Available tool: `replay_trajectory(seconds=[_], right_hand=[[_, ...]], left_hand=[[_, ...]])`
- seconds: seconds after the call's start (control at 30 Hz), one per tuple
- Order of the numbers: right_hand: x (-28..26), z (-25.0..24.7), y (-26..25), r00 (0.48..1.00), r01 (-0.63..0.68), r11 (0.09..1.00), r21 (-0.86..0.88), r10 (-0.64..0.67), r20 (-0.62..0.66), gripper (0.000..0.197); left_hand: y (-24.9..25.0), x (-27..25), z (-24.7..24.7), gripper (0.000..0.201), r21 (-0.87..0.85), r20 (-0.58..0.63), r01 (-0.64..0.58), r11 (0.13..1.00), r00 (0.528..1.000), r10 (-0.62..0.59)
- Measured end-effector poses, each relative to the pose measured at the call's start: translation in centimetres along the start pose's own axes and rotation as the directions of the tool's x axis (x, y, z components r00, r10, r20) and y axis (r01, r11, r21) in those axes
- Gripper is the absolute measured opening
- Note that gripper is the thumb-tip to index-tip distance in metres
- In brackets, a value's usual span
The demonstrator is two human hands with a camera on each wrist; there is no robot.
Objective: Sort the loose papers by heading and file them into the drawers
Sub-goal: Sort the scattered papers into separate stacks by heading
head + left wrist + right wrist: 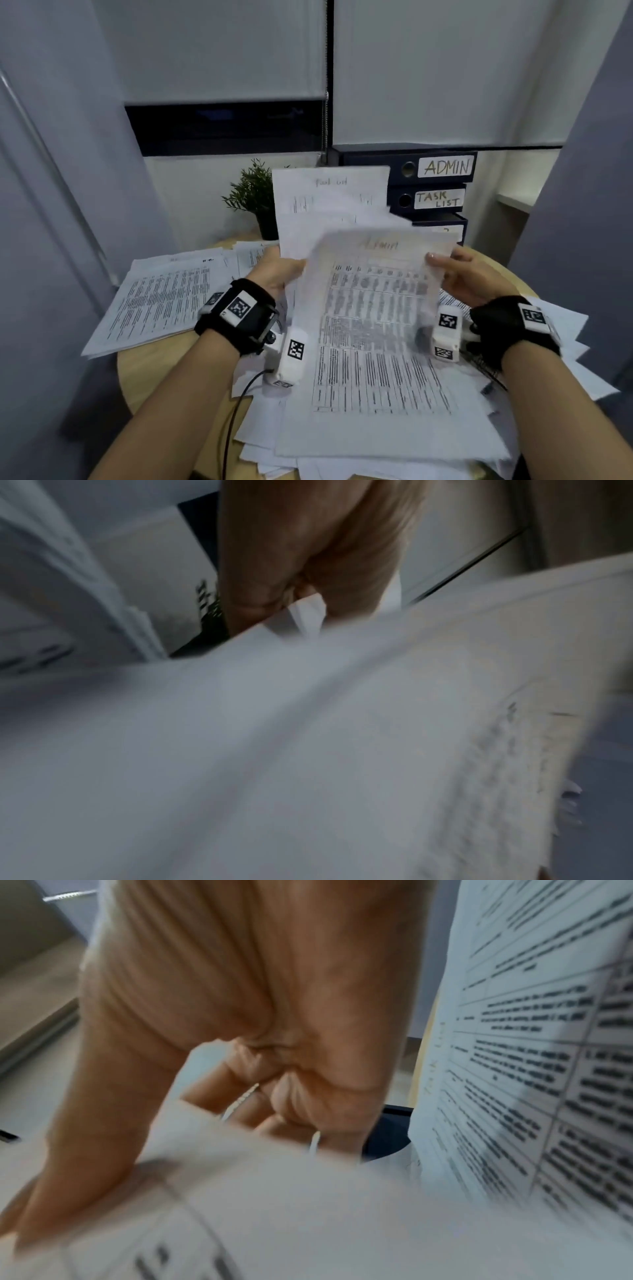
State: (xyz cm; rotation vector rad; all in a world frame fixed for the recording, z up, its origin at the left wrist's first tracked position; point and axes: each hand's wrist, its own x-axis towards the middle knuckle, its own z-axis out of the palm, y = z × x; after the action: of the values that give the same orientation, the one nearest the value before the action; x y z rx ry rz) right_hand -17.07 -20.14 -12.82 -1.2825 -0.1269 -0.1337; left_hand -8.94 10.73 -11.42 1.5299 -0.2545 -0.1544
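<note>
My left hand (284,270) grips the lower left of an upright sheet headed "Task list" (329,198). Its curled fingers (301,593) close on a paper corner in the left wrist view. With thumb on top, my right hand (442,267) pinches the upper right edge of a blurred sheet with an orange "Admin" heading (376,246), lifted off the loose paper pile (376,394). The pinching right hand (267,1085) has that sheet (274,1204) below it and the task list sheet (531,1069) at the right. Stacked dark files read ADMIN (445,167) and TASK LIST (438,198); a third (442,228) is mostly hidden.
The papers lie on a round wooden table (164,370). A separate stack of printed sheets (161,298) sits at the left. Behind the sheets stands a small potted plant (253,195) against the wall. A black cable (236,411) hangs from my left wrist.
</note>
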Motion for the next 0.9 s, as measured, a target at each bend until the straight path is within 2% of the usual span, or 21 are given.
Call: replay_trajectory(seconds=[0.03, 0.1, 0.17, 0.23, 0.3, 0.33, 0.37, 0.4, 0.43, 0.47, 0.5, 0.53, 0.6, 0.63, 0.7, 0.73, 0.8, 0.87, 0.9], right_hand=[[-0.1, 0.2, -0.3, 1.000, 0.010, 1.000, 0.012, -0.010, -0.010, 0.065], [-0.2, 1.0, -1.3, 0.999, 0.039, 0.999, 0.020, -0.039, 0.001, 0.049], [0.0, 1.7, -2.5, 0.996, 0.086, 0.995, 0.042, -0.085, -0.030, 0.043], [1.1, 1.9, -3.6, 0.975, 0.145, 0.989, 0.005, -0.142, -0.172, 0.044], [2.3, 3.2, -5.3, 0.882, 0.182, 0.946, -0.267, -0.277, -0.381, 0.037], [2.9, 4.1, -6.0, 0.846, 0.189, 0.885, -0.426, -0.366, -0.387, 0.034], [3.1, 5.4, -6.5, 0.841, 0.201, 0.816, -0.542, -0.427, -0.332, 0.029], [3.3, 6.8, -6.8, 0.854, 0.221, 0.789, -0.574, -0.440, -0.277, 0.024], [3.3, 8.0, -7.0, 0.864, 0.238, 0.774, -0.587, -0.445, -0.235, 0.030], [3.4, 8.8, -7.0, 0.887, 0.244, 0.773, -0.586, -0.422, -0.188, 0.050], [3.5, 9.6, -7.1, 0.915, 0.245, 0.794, -0.557, -0.379, -0.138, 0.063], [3.7, 9.9, -7.0, 0.932, 0.252, 0.819, -0.515, -0.348, -0.098, 0.063], [4.0, 10.8, -7.8, 0.927, 0.289, 0.832, -0.474, -0.366, -0.079, 0.042], [4.3, 11.1, -8.1, 0.914, 0.304, 0.834, -0.461, -0.392, -0.107, 0.041], [4.2, 11.9, -8.9, 0.906, 0.314, 0.827, -0.466, -0.408, -0.114, 0.057], [4.1, 12.2, -9.1, 0.913, 0.320, 0.832, -0.453, -0.399, -0.087, 0.056], [4.2, 12.4, -8.9, 0.928, 0.328, 0.838, -0.436, -0.372, -0.017, 0.036], [4.7, 12.0, -8.1, 0.930, 0.324, 0.826, -0.461, -0.368, -0.006, 0.027], [5.0, 12.0, -7.8, 0.925, 0.325, 0.813, -0.484, -0.379, -0.014, 0.022]], left_hand=[[0.9, -0.3, 0.2, 0.041, -0.019, -0.056, -0.076, 0.997, 0.996, 0.075], [3.3, -0.8, 0.4, 0.035, -0.053, -0.195, -0.231, 0.972, 0.957, 0.216], [6.0, -1.3, -0.1, 0.035, -0.044, -0.346, -0.387, 0.921, 0.871, 0.349], [8.6, -2.0, -0.6, 0.027, -0.036, -0.413, -0.507, 0.861, 0.792, 0.449], [10.8, -2.9, -0.7, 0.014, -0.004, -0.444, -0.596, 0.803, 0.721, 0.532], [11.5, -3.2, -0.6, 0.010, 0.013, -0.456, -0.627, 0.779, 0.690, 0.563], [12.0, -3.4, -0.5, 0.009, 0.025, -0.464, -0.652, 0.758, 0.664, 0.587], [12.2, -3.7, -0.2, 0.010, 0.041, -0.468, -0.671, 0.740, 0.642, 0.607], [12.3, -3.9, 0.2, 0.009, 0.057, -0.467, -0.682, 0.729, 0.627, 0.624], [12.3, -4.1, 0.5, 0.007, 0.071, -0.463, -0.691, 0.719, 0.616, 0.637], [12.3, -4.3, 0.7, 0.006, 0.071, -0.458, -0.700, 0.710, 0.610, 0.647], [12.3, -4.5, 0.9, 0.008, 0.063, -0.451, -0.710, 0.701, 0.606, 0.655], [12.5, -4.7, 1.0, 0.006, 0.053, -0.434, -0.735, 0.676, 0.593, 0.679], [12.7, -4.8, 1.0, 0.005, 0.046, -0.415, -0.746, 0.664, 0.590, 0.692], [12.9, -4.4, 0.8, 0.019, 0.056, -0.365, -0.739, 0.671, 0.611, 0.703], [12.7, -3.9, 0.5, 0.027, 0.086, -0.328, -0.720, 0.689, 0.632, 0.702], [11.7, -2.7, 0.0, 0.051, 0.145, -0.246, -0.657, 0.739, 0.700, 0.671], [10.4, -1.9, -0.3, 0.074, 0.195, -0.199, -0.572, 0.797, 0.772, 0.603], [9.8, -1.6, -0.5, 0.080, 0.215, -0.188, -0.541, 0.813, 0.794, 0.578]])
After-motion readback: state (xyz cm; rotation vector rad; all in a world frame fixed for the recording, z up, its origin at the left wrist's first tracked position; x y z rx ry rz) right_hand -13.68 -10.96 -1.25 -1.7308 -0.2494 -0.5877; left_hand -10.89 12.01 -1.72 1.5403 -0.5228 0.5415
